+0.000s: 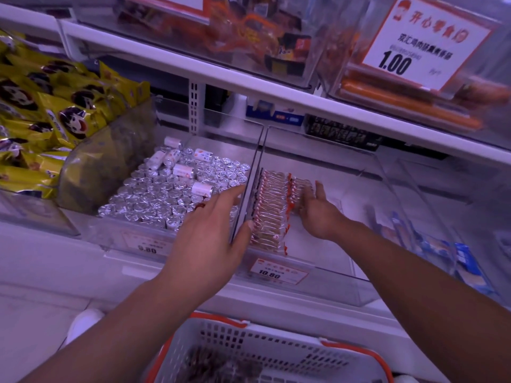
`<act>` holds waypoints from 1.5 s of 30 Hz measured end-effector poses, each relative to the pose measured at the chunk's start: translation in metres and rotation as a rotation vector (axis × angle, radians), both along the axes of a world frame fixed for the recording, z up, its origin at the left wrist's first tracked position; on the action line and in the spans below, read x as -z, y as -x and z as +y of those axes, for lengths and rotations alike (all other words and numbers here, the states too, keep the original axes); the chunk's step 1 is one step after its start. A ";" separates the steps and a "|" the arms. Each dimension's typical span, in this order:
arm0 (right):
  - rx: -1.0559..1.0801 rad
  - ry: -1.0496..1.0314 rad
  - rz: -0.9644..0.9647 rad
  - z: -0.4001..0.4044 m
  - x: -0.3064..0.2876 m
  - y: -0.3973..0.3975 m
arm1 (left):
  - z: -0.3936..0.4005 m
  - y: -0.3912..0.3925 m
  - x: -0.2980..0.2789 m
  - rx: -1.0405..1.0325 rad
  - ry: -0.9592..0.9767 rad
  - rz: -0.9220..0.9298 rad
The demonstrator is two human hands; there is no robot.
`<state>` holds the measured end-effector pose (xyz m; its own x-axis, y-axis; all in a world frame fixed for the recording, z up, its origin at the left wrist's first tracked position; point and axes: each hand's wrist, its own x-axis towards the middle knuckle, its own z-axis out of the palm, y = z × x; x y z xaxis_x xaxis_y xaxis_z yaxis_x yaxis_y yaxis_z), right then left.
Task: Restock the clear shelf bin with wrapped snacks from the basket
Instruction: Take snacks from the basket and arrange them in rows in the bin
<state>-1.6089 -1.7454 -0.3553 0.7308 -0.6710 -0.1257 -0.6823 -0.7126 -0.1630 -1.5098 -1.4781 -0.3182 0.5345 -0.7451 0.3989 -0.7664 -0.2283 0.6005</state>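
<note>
Two rows red-white wrapped snacks [272,205], upright, packed w/ both hands flanking.

Head camera is looking forward and steeply down, close over the bin [345,172], basket [265,346] nearest below.

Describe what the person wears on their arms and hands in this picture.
Both forearms are bare, with no sleeves, gloves or watch in view. The left hand has a small reddish mark or ring at a finger, too blurred to identify. The right hand shows nothing worn.
</note>
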 end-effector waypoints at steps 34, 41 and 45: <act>-0.164 -0.732 0.477 0.209 0.130 0.234 | 0.082 0.110 0.163 0.757 -0.458 -0.398; 0.124 -0.614 0.529 0.225 0.261 0.269 | 0.106 0.126 0.278 0.849 -1.091 -0.429; 0.064 -0.365 0.516 0.250 0.311 0.276 | 0.077 0.157 0.306 0.795 -1.023 -0.357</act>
<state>-1.8852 -1.4951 -0.6661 0.4748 -0.5592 -0.6796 -0.7776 -0.6282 -0.0263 -1.6664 -1.4013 -0.6247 -0.1952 -0.8474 -0.4939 -0.9774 0.1261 0.1699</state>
